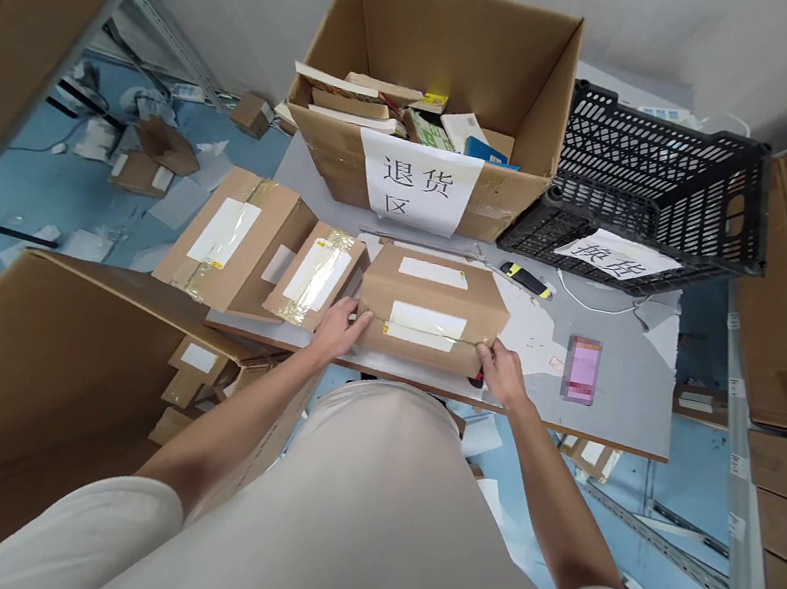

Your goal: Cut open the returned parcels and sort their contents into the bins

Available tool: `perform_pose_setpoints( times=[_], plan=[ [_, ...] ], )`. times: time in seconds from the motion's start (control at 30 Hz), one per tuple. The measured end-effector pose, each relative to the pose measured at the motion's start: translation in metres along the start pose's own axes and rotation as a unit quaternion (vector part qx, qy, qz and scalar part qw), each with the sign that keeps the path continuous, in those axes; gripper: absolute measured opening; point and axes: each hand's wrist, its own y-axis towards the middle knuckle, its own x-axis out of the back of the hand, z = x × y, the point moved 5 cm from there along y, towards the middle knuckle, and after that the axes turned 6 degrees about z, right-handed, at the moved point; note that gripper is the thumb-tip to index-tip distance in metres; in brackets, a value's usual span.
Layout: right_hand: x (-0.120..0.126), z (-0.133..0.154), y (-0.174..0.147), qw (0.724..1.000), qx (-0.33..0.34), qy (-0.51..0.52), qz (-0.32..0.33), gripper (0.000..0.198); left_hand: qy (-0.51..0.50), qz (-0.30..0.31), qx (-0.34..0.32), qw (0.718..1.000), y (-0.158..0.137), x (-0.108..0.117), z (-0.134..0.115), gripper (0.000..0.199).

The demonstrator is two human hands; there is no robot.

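Observation:
A taped cardboard box (432,291) with white labels on its top and front side lies at the front edge of the table. My left hand (342,328) grips its left end, thumb on the near face. At the opposite end, my right hand (502,371) is closed on the near right corner. Left of it stand a smaller taped box (346,251), close by my left hand, and a larger taped box (260,210). Behind the held box lies a black and yellow utility knife (526,278). Something red and black shows partly under its near right corner.
A large open carton (519,190) of books, with a paper sign, stands at the back. Beside it is a black plastic crate (704,258). A pixelated pink phone-like item (581,370) lies on the table (638,399). A big open carton (48,355) holding parcels stands at lower left.

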Motion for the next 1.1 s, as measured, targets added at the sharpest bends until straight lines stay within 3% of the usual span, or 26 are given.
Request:
perform_pose_setpoints(
  times=[0.13,0.3,0.47,0.6,0.67,0.9,1.0,1.1],
  plan=[
    [0.025,0.02,0.013,0.996,-0.03,-0.082,-0.03,0.053,0.085,-0.028,0.068,0.994,0.019,0.017,-0.021,0.048],
    [0.016,0.023,0.025,0.995,-0.036,-0.091,-0.007,0.056,0.105,0.005,0.102,0.989,0.033,0.011,-0.022,0.054],
    [0.01,0.003,0.027,1.0,-0.015,0.005,-0.007,0.058,0.129,-0.005,0.099,0.987,0.035,0.01,-0.02,0.057],
    [-0.001,-0.034,0.024,0.99,-0.087,0.101,-0.035,0.049,0.112,0.001,0.102,0.988,0.032,0.009,-0.019,0.06],
    [-0.015,-0.048,0.021,0.989,-0.12,0.08,-0.043,0.041,0.1,-0.009,0.085,0.991,0.027,0.009,-0.021,0.06],
    [-0.062,-0.047,0.024,0.978,-0.203,-0.041,0.024,0.056,0.131,-0.103,-0.062,0.984,-0.007,0.003,-0.043,0.06],
    [-0.059,-0.048,0.029,0.979,-0.198,-0.032,0.038,0.056,0.163,-0.069,-0.151,0.972,-0.017,-0.012,-0.057,0.054],
    [-0.03,-0.056,0.026,0.982,-0.188,0.025,-0.005,0.057,0.192,-0.034,-0.187,0.963,-0.019,-0.027,-0.063,0.05]
  ],
)
